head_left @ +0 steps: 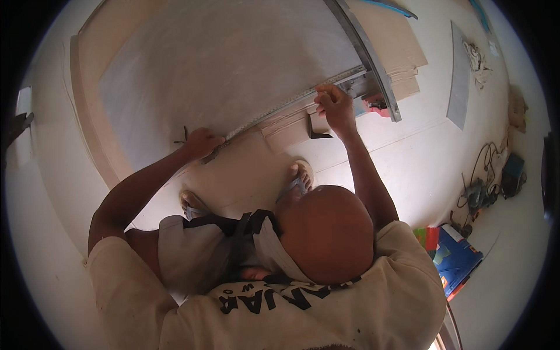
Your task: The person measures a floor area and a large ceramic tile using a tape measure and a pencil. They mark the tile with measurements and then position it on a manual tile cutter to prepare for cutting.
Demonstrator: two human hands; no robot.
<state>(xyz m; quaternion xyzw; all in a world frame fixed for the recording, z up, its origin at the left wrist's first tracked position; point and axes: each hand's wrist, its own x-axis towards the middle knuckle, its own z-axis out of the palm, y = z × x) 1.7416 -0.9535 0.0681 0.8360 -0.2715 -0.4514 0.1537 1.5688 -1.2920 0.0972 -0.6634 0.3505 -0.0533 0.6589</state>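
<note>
Grey panel (233, 64), left hand (204, 143) at edge, grip unclear, right hand (335, 106) by strip (281, 108), fingertips together.

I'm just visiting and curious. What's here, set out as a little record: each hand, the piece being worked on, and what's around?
Left hand: at the near edge of the grey sheet, by the left end of a speckled strip; grip unclear
Right hand: curled, by the strip's right part; contact unclear
Sheet: large, flat
Right side: dark metal bar, brown cardboard showing beyond it
Farther right: narrow grey panel, corded equipment, blue case
</note>
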